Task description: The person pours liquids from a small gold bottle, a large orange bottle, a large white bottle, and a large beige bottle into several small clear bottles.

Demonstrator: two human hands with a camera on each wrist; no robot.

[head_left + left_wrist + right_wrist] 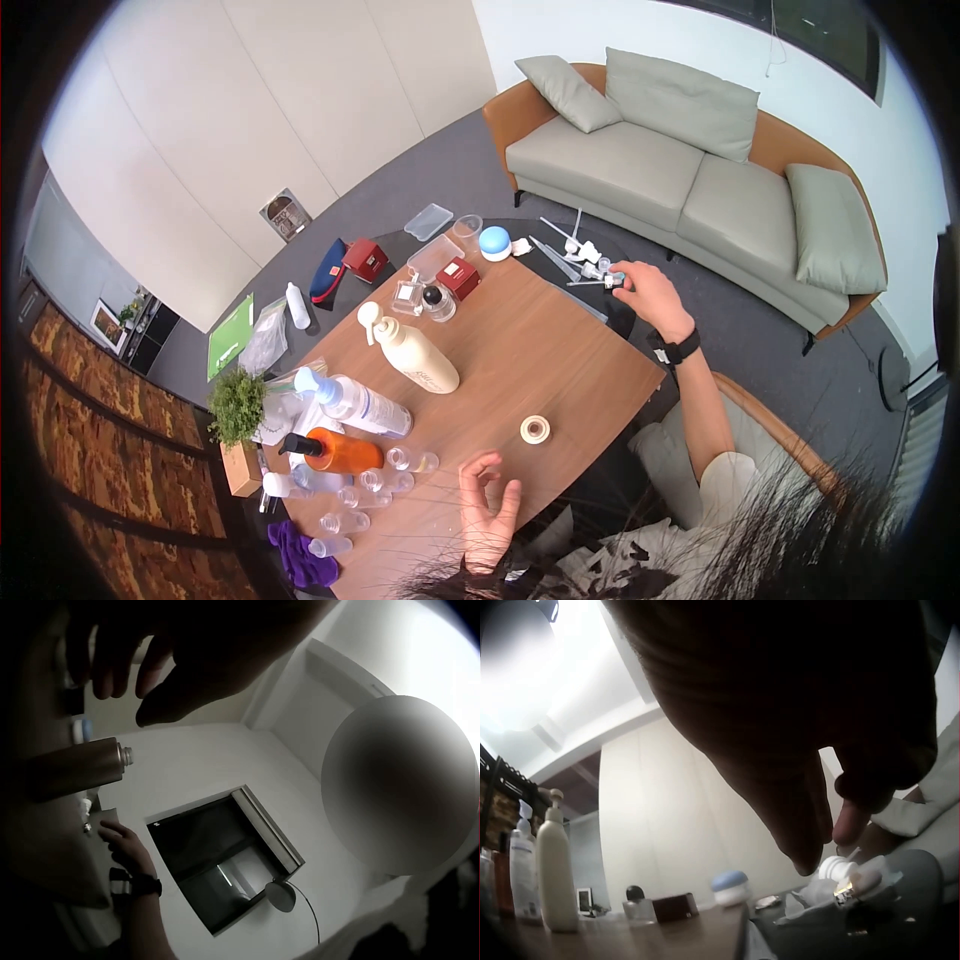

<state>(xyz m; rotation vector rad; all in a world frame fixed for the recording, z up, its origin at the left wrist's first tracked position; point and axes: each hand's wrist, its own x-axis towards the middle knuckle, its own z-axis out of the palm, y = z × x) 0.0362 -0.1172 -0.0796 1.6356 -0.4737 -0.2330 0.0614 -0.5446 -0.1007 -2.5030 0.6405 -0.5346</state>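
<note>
My right hand (655, 300) is stretched over a cluster of loose pump heads (588, 262) with thin tubes at the table's far right. In the right wrist view, its fingertips (806, 864) are right at a white ribbed collar (836, 868), with a gap between the fingers. My left hand (487, 515) hovers palm up near the front of the table, fingers loosely bent and nothing in them. Closest to it stands an uncapped bottle (82, 769) with a threaded neck, seen from above as a cream ring (535, 429) in the head view.
A cream pump bottle (418, 360), a clear pump bottle with a blue top (365, 405) and an orange pump bottle (345, 452) stand left of centre. Several small clear bottles (345, 522) line the near left. A blue-lidded jar (495, 243) and a red box (460, 277) are at the back.
</note>
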